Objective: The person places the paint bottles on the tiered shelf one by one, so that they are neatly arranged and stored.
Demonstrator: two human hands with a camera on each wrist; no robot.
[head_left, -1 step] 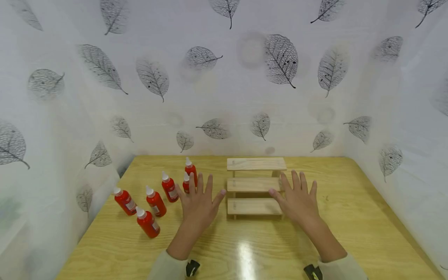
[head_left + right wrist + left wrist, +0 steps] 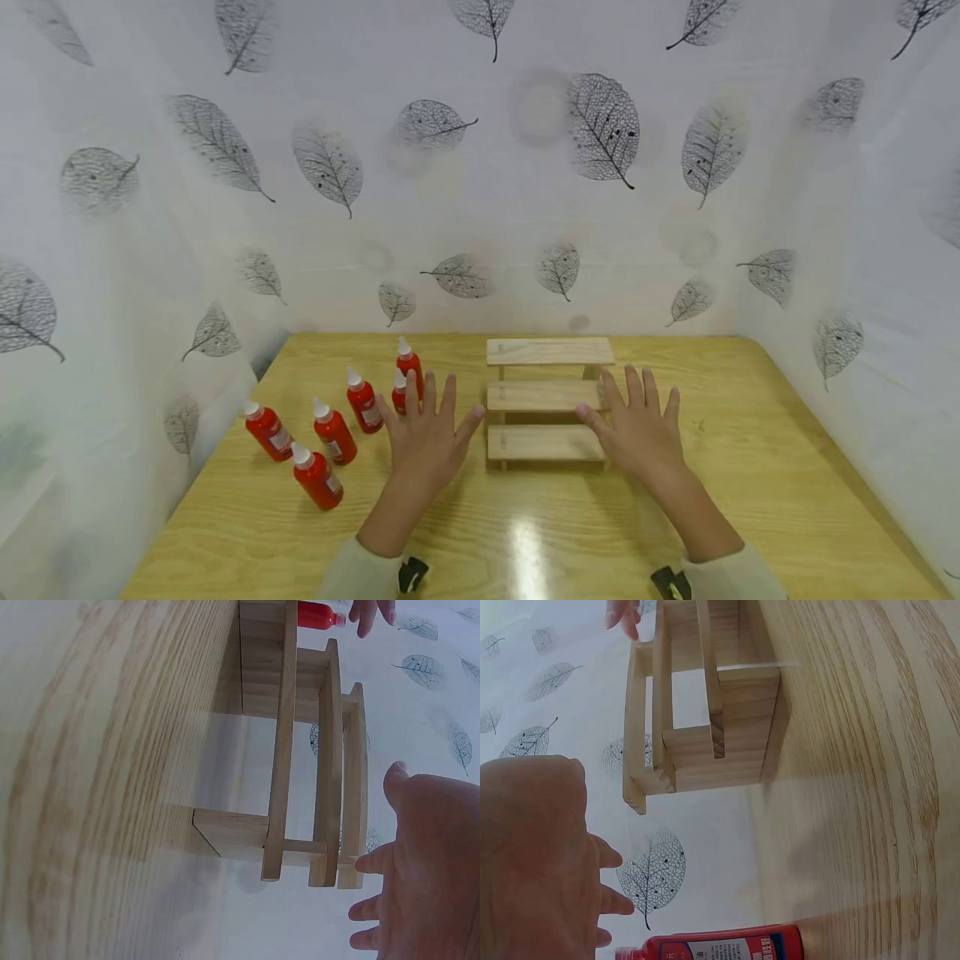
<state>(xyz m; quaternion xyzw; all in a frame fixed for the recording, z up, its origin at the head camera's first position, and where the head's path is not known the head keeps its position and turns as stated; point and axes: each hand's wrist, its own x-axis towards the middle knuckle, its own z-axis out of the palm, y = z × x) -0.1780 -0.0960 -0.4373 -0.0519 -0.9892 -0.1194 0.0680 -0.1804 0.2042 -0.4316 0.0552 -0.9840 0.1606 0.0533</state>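
My left hand (image 2: pixel 426 442) is held over the table with fingers spread and nothing in its grasp. It partly hides a red bottle (image 2: pixel 400 402) behind it. To its left stand several more red squeeze bottles with white pointed caps, the nearest bottle (image 2: pixel 320 485) at the front. A small three-step wooden rack (image 2: pixel 543 443) stands between the hands, toward the back. Fingers spread and holding nothing, my right hand (image 2: pixel 641 433) overlaps the rack's right end in the head view. In the right wrist view, the hand (image 2: pixel 435 862) appears beside the rack's steps (image 2: pixel 328 780).
The light wooden table (image 2: pixel 750 500) reaches back to a white leaf-print curtain (image 2: pixel 480 200), which also flanks both sides. One red bottle (image 2: pixel 727 945) with a printed label shows low in the left wrist view.
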